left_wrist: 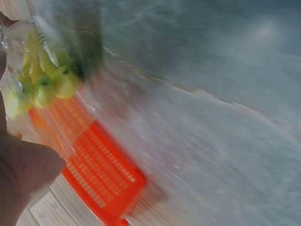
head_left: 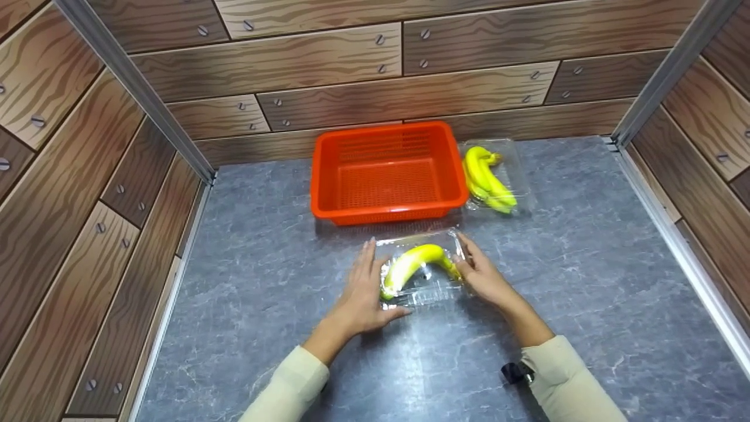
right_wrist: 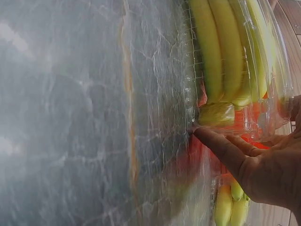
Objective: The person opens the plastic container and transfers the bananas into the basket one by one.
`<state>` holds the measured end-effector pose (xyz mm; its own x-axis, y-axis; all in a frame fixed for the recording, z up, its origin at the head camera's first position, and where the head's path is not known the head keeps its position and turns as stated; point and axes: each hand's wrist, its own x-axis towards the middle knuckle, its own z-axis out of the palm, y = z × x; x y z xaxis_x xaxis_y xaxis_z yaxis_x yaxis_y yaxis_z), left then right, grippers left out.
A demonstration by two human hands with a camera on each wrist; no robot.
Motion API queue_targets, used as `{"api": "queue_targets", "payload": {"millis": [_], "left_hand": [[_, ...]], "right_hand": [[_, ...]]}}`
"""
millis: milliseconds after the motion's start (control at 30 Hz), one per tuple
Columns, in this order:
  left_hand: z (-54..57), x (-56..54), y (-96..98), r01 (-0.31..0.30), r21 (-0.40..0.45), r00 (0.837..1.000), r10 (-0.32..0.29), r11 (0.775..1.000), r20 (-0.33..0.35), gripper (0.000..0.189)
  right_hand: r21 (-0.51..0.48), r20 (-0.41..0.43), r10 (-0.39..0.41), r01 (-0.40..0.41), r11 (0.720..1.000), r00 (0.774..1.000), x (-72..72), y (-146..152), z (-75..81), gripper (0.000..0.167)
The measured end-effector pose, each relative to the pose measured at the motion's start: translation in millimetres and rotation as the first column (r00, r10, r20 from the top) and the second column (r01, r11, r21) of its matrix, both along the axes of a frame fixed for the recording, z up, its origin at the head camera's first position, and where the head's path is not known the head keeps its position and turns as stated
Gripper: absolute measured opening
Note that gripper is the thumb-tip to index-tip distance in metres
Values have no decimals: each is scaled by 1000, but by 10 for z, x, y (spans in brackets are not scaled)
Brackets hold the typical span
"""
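Observation:
A clear plastic clamshell box (head_left: 419,296) with a bunch of yellow-green bananas (head_left: 417,261) inside is on the grey tabletop in front of the person. The left hand (head_left: 360,296) holds its left side, long fingers along the edge and thumb at the near corner. At the right end, the right hand (head_left: 483,275) grips the box, its thumb near the lid's edge. In the right wrist view several bananas (right_wrist: 225,52) show through the plastic, with fingers (right_wrist: 221,146) against the box's end. The left wrist view is blurred; bananas (left_wrist: 44,89) and the left thumb (left_wrist: 37,165) show.
An orange-red perforated basket (head_left: 389,214) stands just beyond the box, near the wood-patterned back wall (head_left: 328,53). Right of the basket, a second clear box (head_left: 515,170) holds more bananas (head_left: 489,181). Wood-patterned side walls with metal corner strips border the grey tabletop (head_left: 252,281).

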<state>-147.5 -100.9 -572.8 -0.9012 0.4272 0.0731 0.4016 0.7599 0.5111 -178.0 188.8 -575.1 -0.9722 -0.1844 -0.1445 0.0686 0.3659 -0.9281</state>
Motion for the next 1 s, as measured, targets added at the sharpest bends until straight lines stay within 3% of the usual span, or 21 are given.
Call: {"api": "queue_targets", "payload": {"millis": [100, 333, 600, 767, 1000], "left_hand": [[23, -48, 103, 4, -56, 1000, -2, 998, 20, 112], [81, -162, 293, 0, -187, 999, -9, 982, -52, 116], [167, -304, 521, 69, -409, 989, -117, 910, -92, 117], [155, -381, 638, 89, -441, 982, -153, 893, -113, 113], [153, -403, 724, 83, -459, 983, -149, 885, -111, 110]], "right_hand": [[13, 3, -1, 1, 1000, 1000, 2, 4, -10, 67], [26, -1, -10, 10, 1000, 1000, 20, 59, -17, 68], [79, 2, -7, 7, 997, 1000, 32, 161, -3, 69], [81, -9, -29, 29, 996, 1000, 66, 245, 7, 69], [82, -40, -22, 25, 996, 999, 110, 395, -88, 72]]}}
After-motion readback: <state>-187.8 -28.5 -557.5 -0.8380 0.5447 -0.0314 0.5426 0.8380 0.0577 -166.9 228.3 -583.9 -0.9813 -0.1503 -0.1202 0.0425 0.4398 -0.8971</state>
